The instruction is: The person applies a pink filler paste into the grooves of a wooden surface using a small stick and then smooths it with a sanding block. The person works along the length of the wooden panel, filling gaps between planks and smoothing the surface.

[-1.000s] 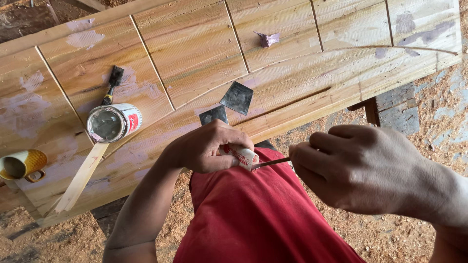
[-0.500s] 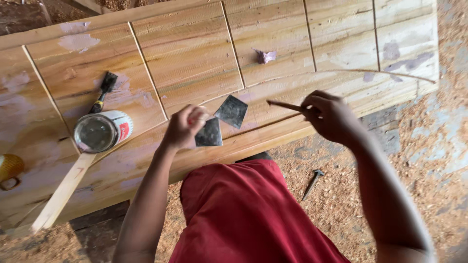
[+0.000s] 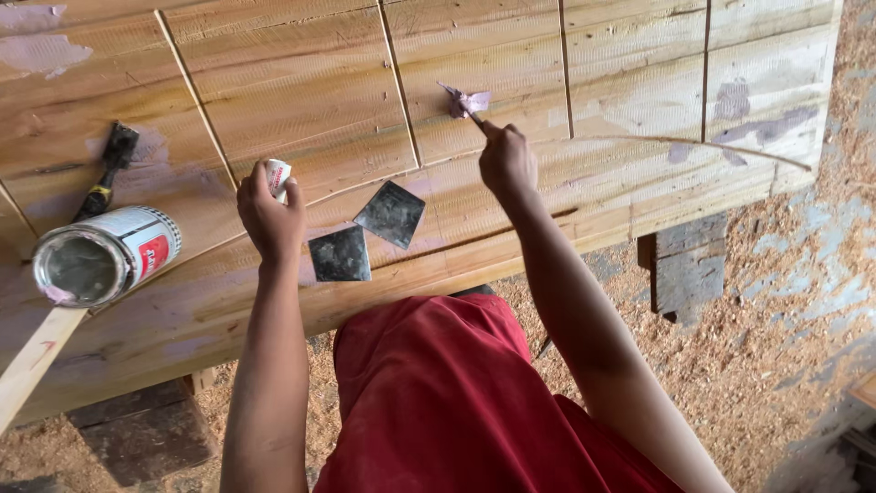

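Head view: the right hand (image 3: 507, 162) is stretched out over the grooved wooden panel (image 3: 301, 100) that lies flat like a desk top. Its fingers are curled tight around a thin stick (image 3: 474, 116), whose long axis runs up and to the left from the knuckles. The stick's tip sits in the pale purple blob of filler (image 3: 461, 99), which lies just beyond the hand, between two of the panel's grooves. The right hand is plainly the nearer one to that blob; the left is well apart from it.

The left hand (image 3: 270, 213) hovers lower over the panel, closed around a small white tube (image 3: 278, 174) whose end pokes up past the thumb. Just to its right lie two dark square pieces of sheet (image 3: 365, 239), flat on the wood and touching at a corner. Further left a filler tin (image 3: 102, 256) lies on its side with its open mouth toward the camera, resting on a pale wooden slat (image 3: 36, 356), and a black-handled scraper (image 3: 105, 175) lies beyond it. Sawdust covers the floor (image 3: 785, 301) below.
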